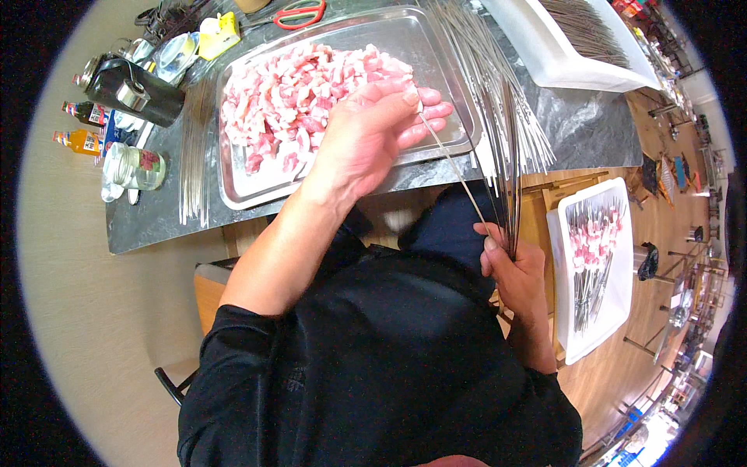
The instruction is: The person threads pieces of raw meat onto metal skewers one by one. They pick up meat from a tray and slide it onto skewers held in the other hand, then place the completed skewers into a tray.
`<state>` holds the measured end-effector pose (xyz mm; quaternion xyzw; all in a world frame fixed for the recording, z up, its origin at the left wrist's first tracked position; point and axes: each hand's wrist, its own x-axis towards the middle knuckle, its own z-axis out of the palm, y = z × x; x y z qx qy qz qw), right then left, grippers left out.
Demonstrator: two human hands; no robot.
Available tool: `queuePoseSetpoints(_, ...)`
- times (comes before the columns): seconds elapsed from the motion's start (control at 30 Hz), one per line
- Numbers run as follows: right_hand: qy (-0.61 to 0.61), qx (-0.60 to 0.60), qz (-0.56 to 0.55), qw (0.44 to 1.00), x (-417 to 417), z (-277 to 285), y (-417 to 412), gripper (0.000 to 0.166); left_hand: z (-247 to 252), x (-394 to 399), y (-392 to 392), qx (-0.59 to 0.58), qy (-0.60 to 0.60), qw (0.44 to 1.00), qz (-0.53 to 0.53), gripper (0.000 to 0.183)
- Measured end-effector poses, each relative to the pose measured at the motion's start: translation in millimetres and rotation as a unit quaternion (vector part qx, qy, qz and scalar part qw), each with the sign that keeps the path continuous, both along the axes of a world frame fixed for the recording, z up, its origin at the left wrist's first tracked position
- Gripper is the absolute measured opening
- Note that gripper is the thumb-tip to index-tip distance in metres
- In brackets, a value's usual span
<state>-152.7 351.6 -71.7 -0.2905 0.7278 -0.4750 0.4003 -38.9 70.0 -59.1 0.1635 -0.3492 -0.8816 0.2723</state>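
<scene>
My left hand (370, 131) is over the steel tray (402, 29), palm up with the fingers stretched out. Its thumb pinches a small pale piece of meat (420, 107), mostly hidden, at the tip of a thin metal skewer (452, 160). Lower on the right, my right hand (516, 271) grips that skewer near its other end. Several more metal skewers (512, 192) stand bunched in the same hand. Cut raw meat (286, 87) is heaped across the left and middle of the tray.
Loose skewers (487, 70) lie right of the tray, others (195, 152) left. A white bin (554, 64) holds more skewers. Skewered meat (595, 239) fills part of a low white bin (621, 309). Red-handled scissors (299, 14), a black flask (137, 87) and a glass jar (134, 168) are on the table.
</scene>
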Motion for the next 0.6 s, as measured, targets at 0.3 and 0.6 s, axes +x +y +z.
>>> queuePoseSetpoints(0.3,0.013,-0.020,-0.005,1.000,0.6,-11.3,-1.9,0.032,0.0,-3.3,6.1,0.019,0.013,0.999,0.025,0.025)
queuePoseSetpoints(0.6,0.074,-0.047,0.007,0.996,0.0,-9.2,-9.1,0.030,1.6,-6.4,13.5,0.060,0.020,0.997,0.039,0.021)
